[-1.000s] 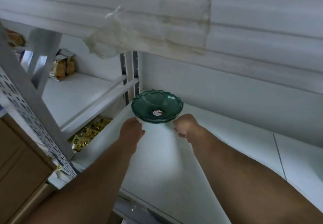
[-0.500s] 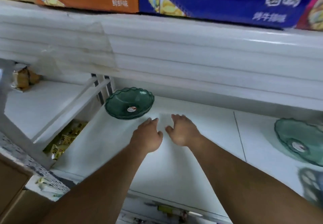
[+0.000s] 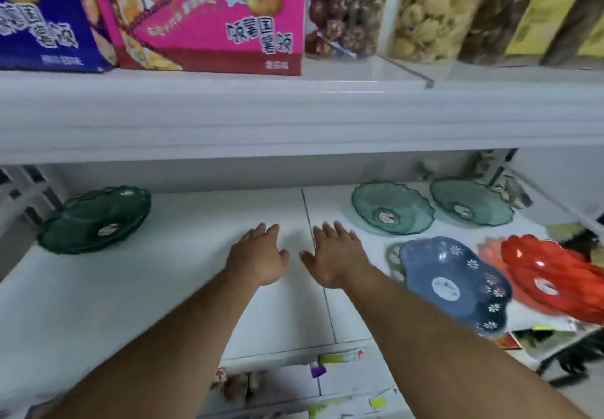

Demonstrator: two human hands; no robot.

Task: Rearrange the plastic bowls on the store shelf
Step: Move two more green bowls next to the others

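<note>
Left hand (image 3: 258,256) and right hand (image 3: 336,255) (both spread, empty) over shelf (image 3: 163,287).

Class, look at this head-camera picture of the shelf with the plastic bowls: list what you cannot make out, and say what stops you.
- Red bowl, head view: motion blur smears its rim, and the right picture edge cuts it off.
- Patterned item under the blue bowl: mostly covered by that bowl.
- Stickers in the two light green bowls: too small to read.
- Dark green bowl: blurred; one bowl or a stack, unclear.
- Both open hands: touching the shelf or hovering, unclear.
</note>
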